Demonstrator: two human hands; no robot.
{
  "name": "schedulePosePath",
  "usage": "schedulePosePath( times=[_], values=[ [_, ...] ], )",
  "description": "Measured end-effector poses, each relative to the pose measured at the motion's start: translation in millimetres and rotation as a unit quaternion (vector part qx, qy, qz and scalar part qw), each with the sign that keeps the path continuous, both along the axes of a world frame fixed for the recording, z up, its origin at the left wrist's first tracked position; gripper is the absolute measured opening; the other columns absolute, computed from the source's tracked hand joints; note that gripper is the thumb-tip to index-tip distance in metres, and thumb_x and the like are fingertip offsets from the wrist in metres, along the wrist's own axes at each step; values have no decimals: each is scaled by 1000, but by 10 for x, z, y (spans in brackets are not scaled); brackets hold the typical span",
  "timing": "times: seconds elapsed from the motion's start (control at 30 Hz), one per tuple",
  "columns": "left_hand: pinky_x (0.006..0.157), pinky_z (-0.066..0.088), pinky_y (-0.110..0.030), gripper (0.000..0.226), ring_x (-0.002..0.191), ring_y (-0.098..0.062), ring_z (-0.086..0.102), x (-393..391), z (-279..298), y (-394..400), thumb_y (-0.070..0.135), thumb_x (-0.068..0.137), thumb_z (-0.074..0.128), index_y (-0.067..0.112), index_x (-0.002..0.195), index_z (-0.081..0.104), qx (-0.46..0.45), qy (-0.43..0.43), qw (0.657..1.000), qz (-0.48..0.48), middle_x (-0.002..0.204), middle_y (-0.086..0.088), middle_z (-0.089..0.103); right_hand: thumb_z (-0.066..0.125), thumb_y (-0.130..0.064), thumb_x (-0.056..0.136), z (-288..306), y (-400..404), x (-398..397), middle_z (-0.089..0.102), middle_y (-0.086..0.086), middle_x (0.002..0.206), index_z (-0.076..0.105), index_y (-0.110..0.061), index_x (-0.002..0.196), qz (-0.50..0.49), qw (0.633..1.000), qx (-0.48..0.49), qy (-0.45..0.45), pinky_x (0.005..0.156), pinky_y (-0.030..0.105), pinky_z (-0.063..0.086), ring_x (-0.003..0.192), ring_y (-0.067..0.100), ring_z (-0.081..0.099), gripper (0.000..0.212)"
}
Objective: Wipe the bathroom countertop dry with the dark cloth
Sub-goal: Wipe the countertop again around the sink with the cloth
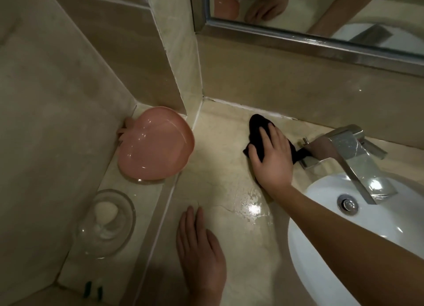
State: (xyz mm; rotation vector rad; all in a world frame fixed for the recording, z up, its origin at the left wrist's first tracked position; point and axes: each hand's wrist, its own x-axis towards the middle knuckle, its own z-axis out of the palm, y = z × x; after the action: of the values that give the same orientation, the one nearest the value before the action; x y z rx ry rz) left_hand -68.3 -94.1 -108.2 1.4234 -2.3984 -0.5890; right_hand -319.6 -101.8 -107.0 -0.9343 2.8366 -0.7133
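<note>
Pressing dark cloth (260, 133) flat on countertop (213, 158) with our right hand (273, 158), fingers spread straight over it, near back wall, just left of faucet (348, 149). Our left hand (200, 253) lies flat, fingers straight, holds nothing. Wet patch (252, 208) glistens between hands. We count two dishes on side ledge: pink dish (156, 145), nothing visible in it; clear glass dish (107, 223) holding pale lump, likely soap. Sink (344, 237) cut off at right. Two small green items (93, 290) at bottom edge, hard to make out.
</note>
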Motion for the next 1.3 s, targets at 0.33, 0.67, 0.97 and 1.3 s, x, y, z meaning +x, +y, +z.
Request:
schedulePosePath(
  times=[0.33, 0.67, 0.97, 1.3],
  values=[
    [114, 35, -46, 49, 142, -29, 41, 23, 6, 1, 21, 100, 33, 8, 144, 51, 3, -21, 1000, -3, 153, -8, 46, 55, -35, 100, 55, 538, 1113, 32, 5, 162, 44, -16, 151, 52, 998, 11, -17, 126, 35, 12, 151, 21, 24, 56],
    [111, 37, -48, 45, 138, -33, 45, 37, -78, 16, 17, 100, 35, 5, 139, 56, -47, 26, 999, 4, 149, -11, 50, 53, -40, 100, -85, 85, 1017, 39, 4, 159, 51, -16, 147, 254, 966, -43, 1, 124, 38, 20, 149, 20, 31, 53],
    [114, 30, -46, 47, 140, -35, 40, 58, -102, 19, 17, 100, 35, 5, 142, 52, -55, 22, 998, -13, 152, -15, 46, 49, -40, 101, -54, 313, 381, 41, 5, 157, 53, -14, 144, 94, 995, -27, -3, 123, 38, 22, 145, 25, 35, 51],
    [118, 29, -43, 50, 147, -25, 33, 36, -42, 27, 25, 100, 33, 12, 145, 49, -16, 17, 1000, -6, 157, -4, 41, 46, -39, 102, -15, 941, 1087, 36, 5, 160, 46, -14, 149, 110, 994, 17, -12, 124, 40, 18, 149, 24, 29, 54]
  ],
)
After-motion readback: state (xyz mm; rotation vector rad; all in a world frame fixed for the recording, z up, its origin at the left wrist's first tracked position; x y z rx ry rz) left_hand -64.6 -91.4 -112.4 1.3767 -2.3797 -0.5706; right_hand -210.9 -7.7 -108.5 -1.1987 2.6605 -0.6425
